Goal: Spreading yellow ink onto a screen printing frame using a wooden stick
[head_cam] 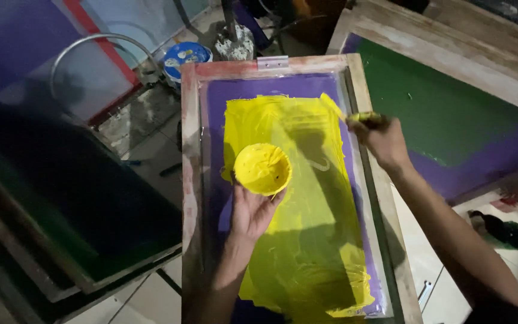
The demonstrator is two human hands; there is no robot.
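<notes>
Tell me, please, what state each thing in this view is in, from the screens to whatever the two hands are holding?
Yellow cup: held up by the left hand, coated inside with paint.
Yellow-smeared tool: gripped by the right hand at the screen's right edge.
Wooden-framed purple screen: lying flat, largely covered in wet yellow paint.
Green and purple screen: lying unused to the right.
Blue tub: standing on the floor.

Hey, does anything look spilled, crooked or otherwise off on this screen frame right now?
Nothing looks spilled. The yellow paint stays inside the wooden frame, with uneven edges over the purple mesh. The left hand holds the yellow cup tilted, and the right hand grips a paint-covered tool at the right edge.
</notes>
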